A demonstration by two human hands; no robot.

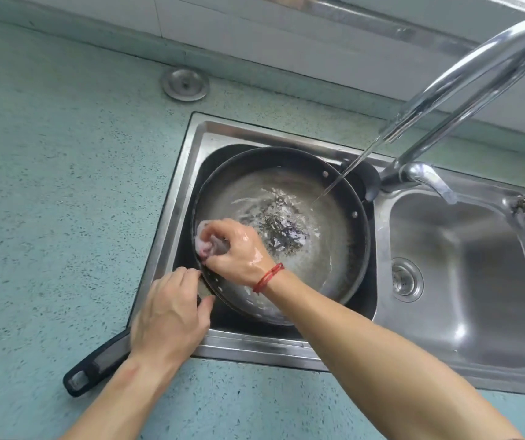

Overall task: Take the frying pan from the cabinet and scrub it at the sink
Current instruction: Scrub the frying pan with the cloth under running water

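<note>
1. Pan (334, 255) lies in the left bowl of the sink (175, 217). It is out of the cabinet, so I'd say the fetching is done. Its handle (96, 366) juts out over the counter (48, 185) toward the person.
2. Scrubbing looks to be under way. The tap (445, 90) is running, and its stream (343, 176) lands inside the pan, where water ripples over the base.
3. The right hand (238, 249) is wet, with its fingers curled tight round a pale cloth (205, 244). It presses the cloth against the inner wall on the pan's left side.
4. The left hand (169, 315) is closed on the near rim, close to where the handle joins. The fingers go over the edge and the thumb sits on the outside, which looks like steadying.
5. By my reckoning, the base, the far wall and a rinse are left to do. There are dark flecks in the water near the middle.
6. Hidden or unclear in this head view:
   - The pan's underside and the bowl beneath it are covered.
   - The left hand hides the handle joint, so the exact grip is unclear.
   - I can't tell whether the flecks are grime or reflections.
   - I can't tell whether any soap is on the cloth.
   - The tap's upper arc runs off the frame.
   - The cabinet is not in sight.
</note>
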